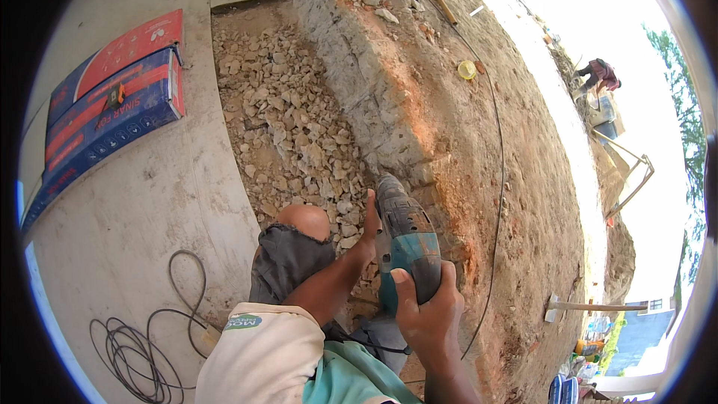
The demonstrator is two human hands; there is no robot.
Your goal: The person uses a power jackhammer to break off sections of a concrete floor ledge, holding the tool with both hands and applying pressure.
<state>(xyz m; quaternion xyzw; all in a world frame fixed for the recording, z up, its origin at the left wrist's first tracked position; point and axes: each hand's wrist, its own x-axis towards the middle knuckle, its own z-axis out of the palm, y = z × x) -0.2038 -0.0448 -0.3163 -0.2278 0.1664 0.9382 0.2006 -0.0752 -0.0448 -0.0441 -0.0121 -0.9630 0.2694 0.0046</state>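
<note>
- Right hand (432,318): wrapped around the rear grip of a rounded teal-and-black power drill (411,243).
- Left hand (370,223): upright beside the power drill's scuffed front; cannot tell whether it grasps.
- Power drill: nose toward a rough, crumbling grey ledge (359,90), near angular, chalky rubble (295,123).
- Smooth, dusty floor (187,194): looped black cable (112,344).

Downward fisheye view, head-worn
</note>
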